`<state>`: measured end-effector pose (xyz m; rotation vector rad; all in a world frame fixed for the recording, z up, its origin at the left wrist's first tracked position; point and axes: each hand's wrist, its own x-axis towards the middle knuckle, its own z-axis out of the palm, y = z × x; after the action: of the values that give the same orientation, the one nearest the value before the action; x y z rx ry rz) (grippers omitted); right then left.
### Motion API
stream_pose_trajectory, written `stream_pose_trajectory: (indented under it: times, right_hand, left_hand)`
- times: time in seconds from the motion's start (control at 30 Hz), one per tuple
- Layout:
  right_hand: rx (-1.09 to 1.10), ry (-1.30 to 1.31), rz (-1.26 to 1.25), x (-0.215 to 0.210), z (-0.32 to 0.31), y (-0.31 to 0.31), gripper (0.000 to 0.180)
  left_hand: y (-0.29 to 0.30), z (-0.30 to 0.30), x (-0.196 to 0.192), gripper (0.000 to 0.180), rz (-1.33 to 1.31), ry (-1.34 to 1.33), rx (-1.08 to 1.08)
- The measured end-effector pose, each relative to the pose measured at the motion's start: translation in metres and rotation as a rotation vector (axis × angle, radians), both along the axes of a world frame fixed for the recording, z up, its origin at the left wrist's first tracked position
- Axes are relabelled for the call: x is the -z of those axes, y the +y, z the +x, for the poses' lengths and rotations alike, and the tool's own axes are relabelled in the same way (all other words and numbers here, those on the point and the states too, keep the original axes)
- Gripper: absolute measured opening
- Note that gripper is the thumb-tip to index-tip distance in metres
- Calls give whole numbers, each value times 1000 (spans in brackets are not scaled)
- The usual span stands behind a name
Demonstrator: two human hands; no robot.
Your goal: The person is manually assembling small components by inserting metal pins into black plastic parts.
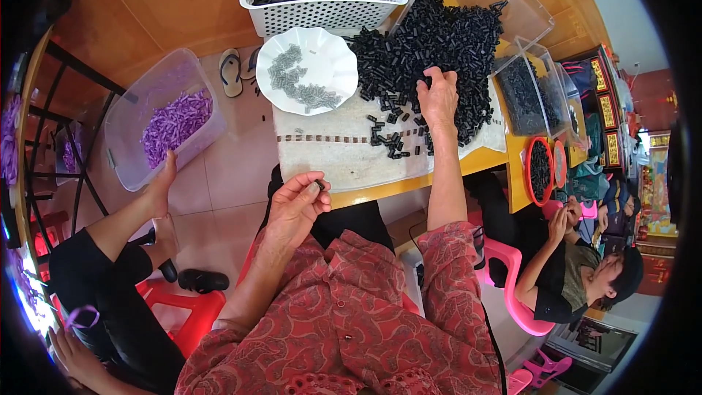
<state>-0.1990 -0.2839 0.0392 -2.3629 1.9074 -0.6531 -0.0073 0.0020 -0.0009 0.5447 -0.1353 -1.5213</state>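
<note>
- Red patterned shirt (347,307) is filling the near foreground, its wearer sitting at a yellow table (380,190) and facing a heap of short black cylinders (468,44).
- Right hand (439,99) is resting at the heap's near part, fingertips pointing far; black cylinders are lying beneath, beyond and to both sides of them, so this hand is being the nearer one by a clear margin.
- Individual cylinders are pointing every which way, sharing no long axis; those under the right fingertips are hiding from view.
- Right thumb and fingers are bending downward among the cylinders; whether they are closing on one cannot be told from this angle.
- Left hand (295,208) is hovering to the near left, just off the table's near edge and well apart from the heap, which is lying far and to the right of it.
- Left thumb and fingers are pressing together, pinching a small black piece (319,185); the fingers are covering most of it, leaving its long axis unreadable.
- Loose cylinders (387,143) are lying between the two hands on a white cloth (322,164), nearer the right wrist.
- Beyond the left hand, a white scalloped bowl (333,66) is holding translucent grey pieces (314,95), sitting just left of the heap.
</note>
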Motion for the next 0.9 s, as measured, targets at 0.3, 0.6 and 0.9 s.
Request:
stream_pose_trajectory:
  times: [0.3,0.6,0.9]
  right_hand:
    - [-131,-194,-82,2,-7,10,21]
    - [-279,-430,255,-5,1,70,19]
    - [-347,-376,407,-25,8,107,24]
  left_hand:
    - [0,0,1,23,12,10,-2]
    - [-1,-1,-1,23,33,-17,0]
    - [0,-1,0,24,20,-27,4]
